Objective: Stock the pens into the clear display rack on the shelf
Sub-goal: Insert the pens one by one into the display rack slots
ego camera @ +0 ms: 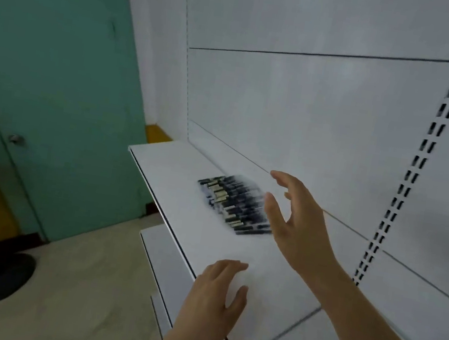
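While the pens [234,204] sit in a blurry dark row on the white shelf [164,172], probably in the clear rack though the blur makes that hard to tell, the right hand [295,224] hangs just to their right with fingers spread wide, holding nothing, thumb near the row's end. Can't tell if it actually touches them. Left hand [213,293] is lower down over the shelf's front edge, fingers relaxed and loosely bent, also empty, with a green door [51,71] off to the left and a slotted upright [424,147] on the back panel.
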Demonstrator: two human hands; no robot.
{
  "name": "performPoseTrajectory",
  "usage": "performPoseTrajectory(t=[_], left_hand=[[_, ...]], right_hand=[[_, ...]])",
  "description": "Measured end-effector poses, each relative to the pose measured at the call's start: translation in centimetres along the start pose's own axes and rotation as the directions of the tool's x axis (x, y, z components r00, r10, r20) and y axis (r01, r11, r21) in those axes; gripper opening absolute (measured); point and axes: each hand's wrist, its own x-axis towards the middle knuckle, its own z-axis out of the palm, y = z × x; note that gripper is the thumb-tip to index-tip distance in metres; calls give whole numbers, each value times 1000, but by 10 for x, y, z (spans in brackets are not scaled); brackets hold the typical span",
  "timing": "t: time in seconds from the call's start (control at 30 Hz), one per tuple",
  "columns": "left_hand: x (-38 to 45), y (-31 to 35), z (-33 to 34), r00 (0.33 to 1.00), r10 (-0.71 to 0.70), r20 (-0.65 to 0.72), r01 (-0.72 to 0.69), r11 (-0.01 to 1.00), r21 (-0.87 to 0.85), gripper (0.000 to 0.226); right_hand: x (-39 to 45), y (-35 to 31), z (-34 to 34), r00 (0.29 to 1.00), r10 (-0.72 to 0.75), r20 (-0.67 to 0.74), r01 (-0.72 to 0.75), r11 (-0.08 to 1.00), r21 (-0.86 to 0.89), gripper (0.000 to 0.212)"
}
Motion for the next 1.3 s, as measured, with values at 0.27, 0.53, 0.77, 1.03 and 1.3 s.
performPoseTrajectory(t=[0.27, 0.53, 0.77, 1.03, 1.3], left_hand=[[108, -116, -41, 1000, 5, 4, -4, 996, -88, 34], [234, -208, -62, 994, 100, 40, -94, 987, -133, 35], [314, -227, -30, 986, -44, 162, 51, 998, -39, 72], [365, -227, -20, 894, -86, 440, 19, 988, 154, 71], [380, -212, -23, 842, -150, 519, -26, 948, 316, 59]], right_hand=[[80, 27, 105, 997, 71, -3, -71, 996, -62, 49], [122, 60, 184, 959, 283, 6, -275, 937, -218, 50], [99, 99, 208, 899, 437, 35, -347, 757, -553, 59], [96, 122, 212, 872, 486, 64, -366, 732, -574, 63], [97, 126, 216, 876, 480, 41, -399, 770, -498, 62]])
